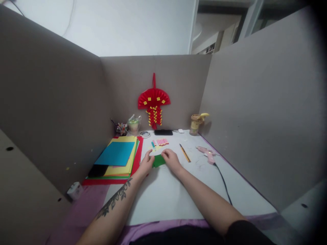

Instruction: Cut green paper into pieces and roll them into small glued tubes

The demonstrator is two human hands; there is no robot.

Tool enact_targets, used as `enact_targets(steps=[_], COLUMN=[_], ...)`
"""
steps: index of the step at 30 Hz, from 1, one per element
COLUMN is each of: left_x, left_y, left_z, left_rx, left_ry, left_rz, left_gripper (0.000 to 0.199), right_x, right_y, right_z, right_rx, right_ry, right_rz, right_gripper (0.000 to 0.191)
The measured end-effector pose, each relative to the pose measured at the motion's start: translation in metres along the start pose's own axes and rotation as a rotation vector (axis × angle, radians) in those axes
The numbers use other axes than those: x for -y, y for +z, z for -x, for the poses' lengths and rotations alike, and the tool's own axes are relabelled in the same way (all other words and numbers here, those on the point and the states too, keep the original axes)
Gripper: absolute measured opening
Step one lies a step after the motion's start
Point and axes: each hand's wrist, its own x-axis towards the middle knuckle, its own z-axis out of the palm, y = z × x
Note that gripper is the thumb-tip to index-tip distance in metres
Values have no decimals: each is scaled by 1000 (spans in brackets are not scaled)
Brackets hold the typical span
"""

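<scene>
A small green paper piece is held between both hands above the white table. My left hand grips its left edge, thumb and fingers closed on it. On the upper right edge, my right hand pinches the paper. Just beyond the hands lie several pink rolled pieces in a row and a blue-green piece. A yellow cutter knife rests right of my right hand.
Coloured paper sheets are stacked at the left. A pink glue gun with a black cord lies at the right. Behind are a phone, tape rolls, a lidded cup and a red paper ornament on the grey partition.
</scene>
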Motion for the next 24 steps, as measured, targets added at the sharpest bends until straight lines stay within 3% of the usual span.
enact_targets(steps=[4, 8, 11, 19, 21, 24], left_x=[-3, -4, 1, 9, 7, -2], left_y=[1, -1, -1, -2, -2, -3], left_z=[2, 1, -1, -5, -3, -2], left_rx=[11, 45, 112, 43, 25, -13], left_ry=[94, 144, 127, 57, 33, -30], left_rz=[-18, 101, 186, 168, 146, 197], left_gripper=[60, 66, 72, 70, 66, 55], right_x=[3, -2, -2, -1, -2, 0], right_y=[9, 5, 1, 9, 9, 0], right_z=[4, 5, 5, 7, 6, 5], right_rx=[5, 12, 96, 191, 174, 50], right_ry=[5, 103, 111, 117, 115, 55], right_rz=[-36, -126, -105, -43, -10, 10], right_gripper=[10, 36, 24, 14, 11, 12])
